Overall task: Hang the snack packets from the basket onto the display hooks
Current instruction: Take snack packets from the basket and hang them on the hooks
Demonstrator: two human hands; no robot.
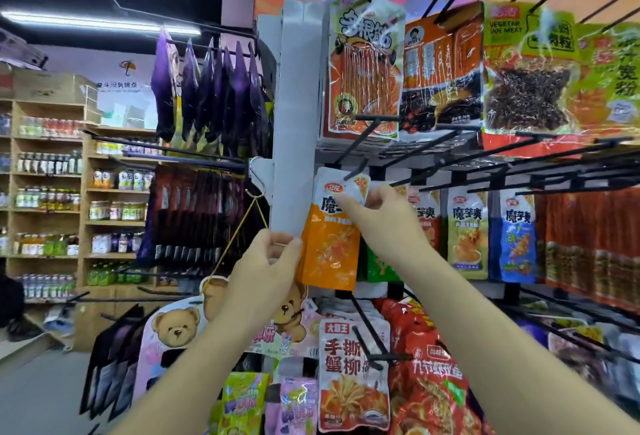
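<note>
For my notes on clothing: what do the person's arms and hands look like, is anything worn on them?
Both forearms are bare as far as the picture shows: no sleeves, gloves, watch or bracelet. On the left hand and the right hand no ring is visible. The nails look short and unpainted, though the picture is soft.

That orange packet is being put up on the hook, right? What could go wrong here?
The orange packet is held only at its white top by the right hand, so it might miss the hook and drop. Other black hooks jut out just below the forearms and could snag them. The left hand grips the grey strip, which could be tugged loose.
</note>
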